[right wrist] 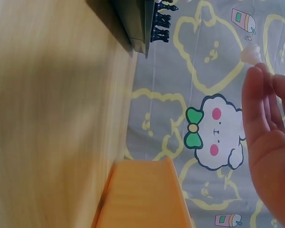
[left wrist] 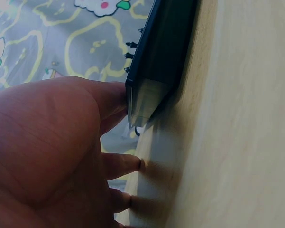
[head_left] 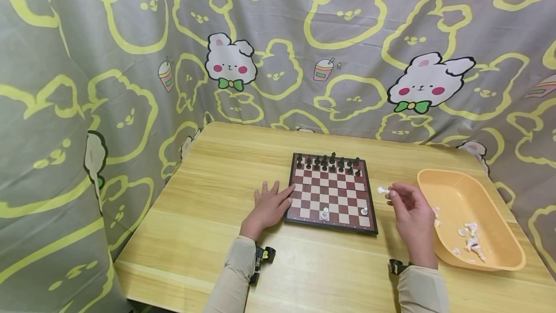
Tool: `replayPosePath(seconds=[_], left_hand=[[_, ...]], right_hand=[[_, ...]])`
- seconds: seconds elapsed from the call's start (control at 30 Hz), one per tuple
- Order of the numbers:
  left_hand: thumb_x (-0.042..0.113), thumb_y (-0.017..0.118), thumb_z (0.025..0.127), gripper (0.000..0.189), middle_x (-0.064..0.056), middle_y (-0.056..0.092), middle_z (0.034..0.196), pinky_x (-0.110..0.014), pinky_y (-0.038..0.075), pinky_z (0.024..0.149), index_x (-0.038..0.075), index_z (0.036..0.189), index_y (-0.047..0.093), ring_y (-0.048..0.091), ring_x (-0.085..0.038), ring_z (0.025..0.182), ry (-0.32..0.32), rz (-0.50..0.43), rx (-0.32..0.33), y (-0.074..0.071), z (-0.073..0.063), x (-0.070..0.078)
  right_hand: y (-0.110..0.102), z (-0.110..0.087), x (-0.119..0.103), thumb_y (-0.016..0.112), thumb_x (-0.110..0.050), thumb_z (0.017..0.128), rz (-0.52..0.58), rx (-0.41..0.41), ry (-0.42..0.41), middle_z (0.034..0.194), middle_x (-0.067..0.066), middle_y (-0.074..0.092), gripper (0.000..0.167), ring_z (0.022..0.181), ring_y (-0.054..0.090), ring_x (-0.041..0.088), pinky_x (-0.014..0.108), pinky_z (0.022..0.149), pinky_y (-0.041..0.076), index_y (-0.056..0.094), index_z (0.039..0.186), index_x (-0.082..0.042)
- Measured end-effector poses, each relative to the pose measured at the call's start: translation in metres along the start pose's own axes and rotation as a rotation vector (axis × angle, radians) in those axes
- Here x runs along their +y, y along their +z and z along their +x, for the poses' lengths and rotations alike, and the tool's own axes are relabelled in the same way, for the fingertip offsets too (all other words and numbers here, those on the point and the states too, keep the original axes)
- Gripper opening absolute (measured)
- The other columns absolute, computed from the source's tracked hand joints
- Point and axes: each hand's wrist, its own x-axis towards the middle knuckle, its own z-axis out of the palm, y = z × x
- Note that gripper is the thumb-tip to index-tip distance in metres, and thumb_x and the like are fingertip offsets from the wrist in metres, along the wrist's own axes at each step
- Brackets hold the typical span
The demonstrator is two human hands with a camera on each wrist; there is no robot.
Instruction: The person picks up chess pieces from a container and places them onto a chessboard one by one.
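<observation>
A magnetic-style chessboard [head_left: 332, 187] with brown and cream squares lies on the table. My left hand [head_left: 266, 210] rests at its left side, fingers spread, thumb and index against the board's edge. In the left wrist view, other fingertips touch the wood. My right hand [head_left: 412, 219] pinches a white chess piece [head_left: 383, 190] between thumb and fingers, in the air right of the board. Its pale head sticks out past the fingertips in the right wrist view. Two white pieces stand on the near part of the board: a larger one [head_left: 324, 213] and a smaller one [head_left: 364, 211].
Black chess pieces [head_left: 332, 159] fill the two far rows. A yellow-orange plastic tub [head_left: 499, 216] stands at the right, with several white pieces [head_left: 471, 243] lying inside. Behind the wooden table [head_left: 217, 177] hangs a grey patterned curtain [head_left: 278, 28], which also covers the left side.
</observation>
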Motion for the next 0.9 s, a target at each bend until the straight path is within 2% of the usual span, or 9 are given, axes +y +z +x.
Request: replayPosePath(seconds=[0.3, 0.53, 0.77, 0.9], left_hand=[[0.037, 0.039, 0.112, 0.049, -0.025, 0.022, 0.167, -0.073, -0.004, 0.118, 0.028, 0.16, 0.043, -0.001, -0.057, 0.152, -0.003, -0.011, 0.001, -0.002, -0.001, 0.002], [0.038, 0.039, 0.112, 0.049, -0.025, 0.022, 0.167, -0.073, -0.004, 0.118, 0.028, 0.16, 0.043, -0.001, -0.057, 0.152, -0.003, -0.01, 0.001, -0.002, -0.001, 0.002], [0.038, 0.039, 0.112, 0.049, -0.025, 0.021, 0.167, -0.072, -0.005, 0.119, 0.029, 0.16, 0.043, -0.001, -0.056, 0.152, -0.006, -0.01, 0.001, -0.001, -0.001, 0.002], [0.038, 0.038, 0.112, 0.049, -0.025, 0.022, 0.167, -0.073, -0.005, 0.119, 0.029, 0.16, 0.043, -0.001, -0.056, 0.153, -0.003, -0.009, 0.0, -0.001, 0.0, 0.001]], right_hand=[[0.004, 0.0, -0.001, 0.067, 0.014, 0.093, 0.031, -0.033, -0.051, 0.097, 0.0, 0.072, 0.018, 0.083, 0.068, 0.002, 0.011, 0.076, 0.055, 0.069, 0.11, 0.009], [0.009, -0.001, 0.001, 0.068, 0.017, 0.09, 0.033, -0.058, -0.113, 0.098, 0.011, 0.072, 0.019, 0.085, 0.068, 0.001, 0.011, 0.078, 0.054, 0.07, 0.108, 0.009], [0.013, -0.002, 0.002, 0.07, 0.02, 0.086, 0.069, -0.065, -0.124, 0.099, 0.005, 0.07, 0.025, 0.088, 0.067, -0.003, 0.011, 0.082, 0.054, 0.069, 0.109, 0.011], [0.015, -0.002, 0.003, 0.07, 0.023, 0.084, 0.078, -0.063, -0.129, 0.098, 0.009, 0.07, 0.027, 0.086, 0.067, -0.003, 0.011, 0.081, 0.055, 0.07, 0.109, 0.011]])
